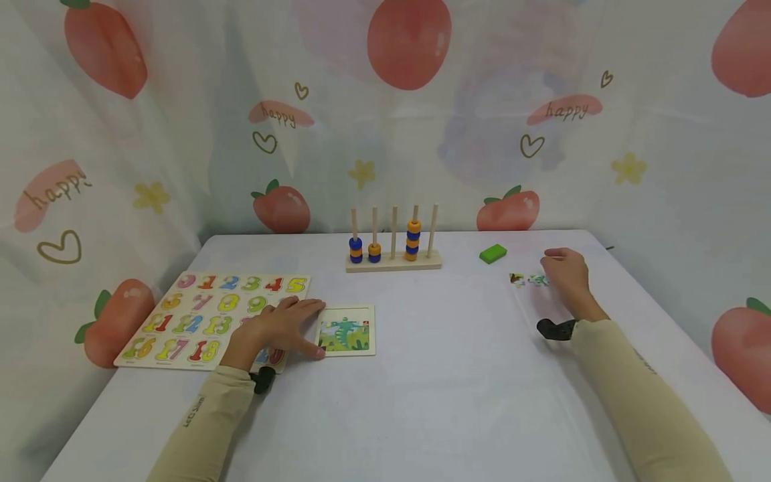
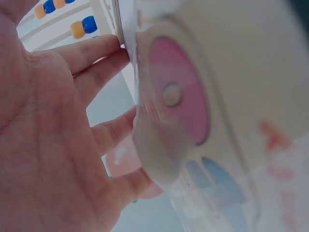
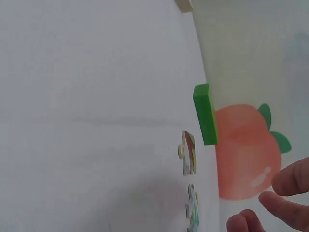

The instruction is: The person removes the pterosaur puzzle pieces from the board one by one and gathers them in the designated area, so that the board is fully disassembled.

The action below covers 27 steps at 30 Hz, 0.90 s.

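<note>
On the left of the head view, my left hand [image 1: 277, 329] reaches over the number board [image 1: 158, 363]. Its thumb and a fingertip touch the left side of a small framed jigsaw puzzle [image 1: 372, 338] with a green dinosaur picture. In the left wrist view the fingers are nearly straight, against the board's edge. At the far right, my right hand [image 1: 567, 273] hovers beside two loose jigsaw pieces, one brownish [image 1: 517, 280] and one with green [image 1: 538, 280]. Its fingers [image 3: 289, 181] are loosely bent, thumb and forefinger apart, with nothing visible between them.
A wooden bead stacker [image 1: 394, 264] with blue and orange beads stands at the back middle. A green block [image 1: 493, 254] lies behind the loose pieces. A fruit-printed curtain [image 1: 409, 154] hangs around the white table [image 1: 434, 402].
</note>
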Available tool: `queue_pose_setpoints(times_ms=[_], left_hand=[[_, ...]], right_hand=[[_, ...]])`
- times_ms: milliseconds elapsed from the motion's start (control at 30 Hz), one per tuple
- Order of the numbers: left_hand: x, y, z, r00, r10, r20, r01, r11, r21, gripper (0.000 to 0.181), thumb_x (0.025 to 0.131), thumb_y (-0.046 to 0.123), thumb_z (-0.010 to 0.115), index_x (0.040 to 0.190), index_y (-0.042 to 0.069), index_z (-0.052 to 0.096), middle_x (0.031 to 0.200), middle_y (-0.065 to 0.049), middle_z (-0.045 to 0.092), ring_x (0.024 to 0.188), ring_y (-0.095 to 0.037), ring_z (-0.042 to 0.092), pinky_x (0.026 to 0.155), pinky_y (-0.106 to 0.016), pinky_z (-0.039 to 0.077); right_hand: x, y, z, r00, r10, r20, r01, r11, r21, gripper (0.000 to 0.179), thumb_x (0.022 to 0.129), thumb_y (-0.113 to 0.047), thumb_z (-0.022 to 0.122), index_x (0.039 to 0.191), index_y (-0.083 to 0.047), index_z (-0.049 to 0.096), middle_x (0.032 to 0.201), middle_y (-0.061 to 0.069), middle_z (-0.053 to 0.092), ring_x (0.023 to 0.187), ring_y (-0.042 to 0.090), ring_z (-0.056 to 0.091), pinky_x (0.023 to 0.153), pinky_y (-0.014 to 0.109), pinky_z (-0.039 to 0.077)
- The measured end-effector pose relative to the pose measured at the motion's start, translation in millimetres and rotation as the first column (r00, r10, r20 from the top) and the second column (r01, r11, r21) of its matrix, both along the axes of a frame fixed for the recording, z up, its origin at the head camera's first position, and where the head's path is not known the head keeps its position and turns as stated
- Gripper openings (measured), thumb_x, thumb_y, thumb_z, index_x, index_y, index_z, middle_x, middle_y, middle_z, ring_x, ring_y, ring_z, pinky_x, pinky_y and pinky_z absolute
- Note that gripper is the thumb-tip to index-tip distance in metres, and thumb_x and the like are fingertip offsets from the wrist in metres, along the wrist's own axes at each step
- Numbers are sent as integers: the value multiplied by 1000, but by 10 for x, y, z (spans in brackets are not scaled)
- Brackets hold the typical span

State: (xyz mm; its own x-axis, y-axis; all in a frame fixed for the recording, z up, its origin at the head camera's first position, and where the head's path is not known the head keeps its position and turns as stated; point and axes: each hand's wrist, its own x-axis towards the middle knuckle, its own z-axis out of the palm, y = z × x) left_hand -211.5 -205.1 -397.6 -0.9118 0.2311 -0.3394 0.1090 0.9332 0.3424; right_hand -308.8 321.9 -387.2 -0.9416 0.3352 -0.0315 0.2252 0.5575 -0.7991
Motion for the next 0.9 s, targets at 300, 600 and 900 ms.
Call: queue_pose_setpoints(times_ms=[300,600,900], left_hand=[[47,39,62,999,-30,-10,30,999,12,102,83,52,90,167,21,40,172,-14,33,156,-49,20,112,-86,20],[-8,-16,-40,1000,6,-16,-6,1000,16,104,82,51,89,168,24,37,173,-15,28,156,-52,19,105,-92,19],[-45,-29,-95,1000,6,-20,-5,1000,25,105,80,52,90,167,24,39,173,-15,29,156,-52,19,105,-92,20]], right_hand=[[23,-259,-8,993,116,-34,-115,993,23,53,111,-22,42,154,10,46,153,34,48,138,48,50,115,61,42],[48,-481,-22,976,204,-74,-204,979,13,50,109,-18,47,150,10,51,143,32,56,117,41,61,89,36,51],[104,-657,2,962,264,-70,-266,963,-29,48,109,-16,48,149,11,51,142,33,56,123,44,61,104,48,50]])
